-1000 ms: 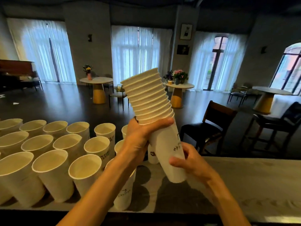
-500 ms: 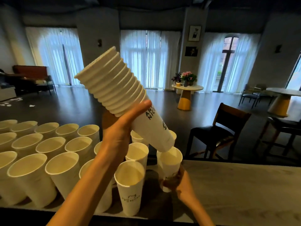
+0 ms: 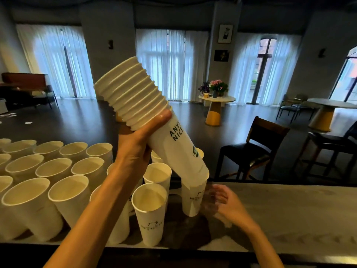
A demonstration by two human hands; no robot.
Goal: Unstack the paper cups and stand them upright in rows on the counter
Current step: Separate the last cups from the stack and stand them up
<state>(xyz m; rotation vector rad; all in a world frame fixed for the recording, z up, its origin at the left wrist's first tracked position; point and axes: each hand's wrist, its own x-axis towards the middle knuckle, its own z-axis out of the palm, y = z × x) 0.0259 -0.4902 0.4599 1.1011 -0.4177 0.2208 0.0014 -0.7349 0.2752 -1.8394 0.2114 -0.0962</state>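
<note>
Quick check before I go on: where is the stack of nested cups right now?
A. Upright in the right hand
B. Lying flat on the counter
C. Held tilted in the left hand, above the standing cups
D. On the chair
C: the left hand grips the stack of nested cups tilted above the standing cups, while the blurred right hand is beside a cup on the counter.

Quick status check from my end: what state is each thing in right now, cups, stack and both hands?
Nested stack of white paper cups: tilted, off the counter, gripped by left hand.
Newest white paper cup: upright on the grey counter, under the stack's bottom end.
Right hand: blurred beside that cup; contact unclear.
Rows of white paper cups: upright, empty.
</note>
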